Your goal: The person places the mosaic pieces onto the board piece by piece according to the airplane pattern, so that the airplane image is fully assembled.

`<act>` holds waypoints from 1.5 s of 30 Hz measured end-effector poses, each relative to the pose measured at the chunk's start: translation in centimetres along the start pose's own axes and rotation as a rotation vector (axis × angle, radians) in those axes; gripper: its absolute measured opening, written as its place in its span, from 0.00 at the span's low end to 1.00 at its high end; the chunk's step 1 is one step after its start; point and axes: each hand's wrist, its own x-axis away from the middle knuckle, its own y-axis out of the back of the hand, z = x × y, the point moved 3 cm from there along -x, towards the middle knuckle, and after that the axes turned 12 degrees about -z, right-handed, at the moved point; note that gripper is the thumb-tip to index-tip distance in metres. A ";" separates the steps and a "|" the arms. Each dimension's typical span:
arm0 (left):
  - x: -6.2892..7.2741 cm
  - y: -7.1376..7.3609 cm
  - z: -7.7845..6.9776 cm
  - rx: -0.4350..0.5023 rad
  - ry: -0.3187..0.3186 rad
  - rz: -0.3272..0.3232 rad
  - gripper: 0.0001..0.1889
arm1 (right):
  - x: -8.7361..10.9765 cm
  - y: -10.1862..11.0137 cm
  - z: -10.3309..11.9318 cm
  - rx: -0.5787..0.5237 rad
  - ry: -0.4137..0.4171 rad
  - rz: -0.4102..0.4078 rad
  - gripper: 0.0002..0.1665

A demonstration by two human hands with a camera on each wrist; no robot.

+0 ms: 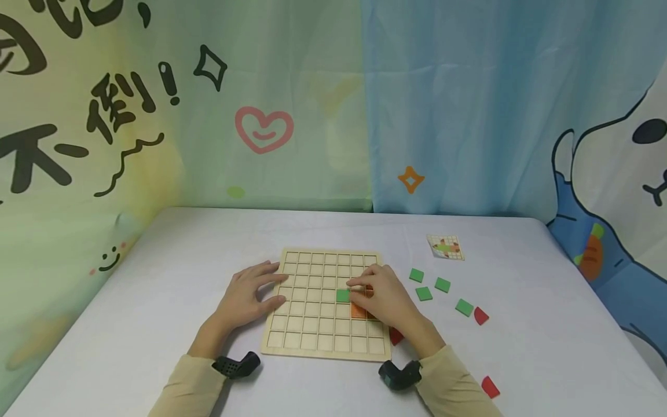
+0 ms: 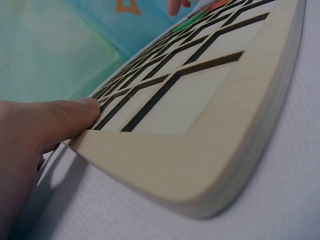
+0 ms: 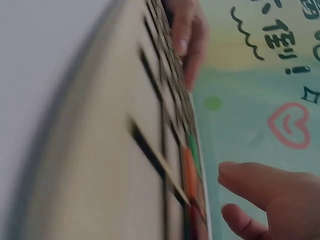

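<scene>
A wooden grid board (image 1: 307,325) lies on the white table. At its left edge, my left hand (image 1: 242,295) rests with fingers spread and nearly straight; the left wrist view shows the thumb (image 2: 80,112) on the rim. Over the board's right part hovers my right hand (image 1: 389,298). Its thumb and finger (image 3: 250,180) stand apart in the right wrist view, nothing visible between them. Beside those fingertips, a green square tile (image 1: 342,296) sits in a cell, and an orange tile (image 1: 358,311) lies just below right. The right hand partly hides other coloured pieces there.
Several loose green tiles (image 1: 424,293) lie right of the board. Red rounded pieces (image 1: 481,315) are scattered there too, one (image 1: 396,336) by the board's right edge, another (image 1: 490,387) near the right sleeve. A small pattern card (image 1: 446,247) lies at the back right.
</scene>
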 end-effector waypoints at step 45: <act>0.0 -0.1 0.2 -0.008 0.016 0.004 0.26 | 1.3 11.1 -12.4 0.136 -0.364 0.237 0.27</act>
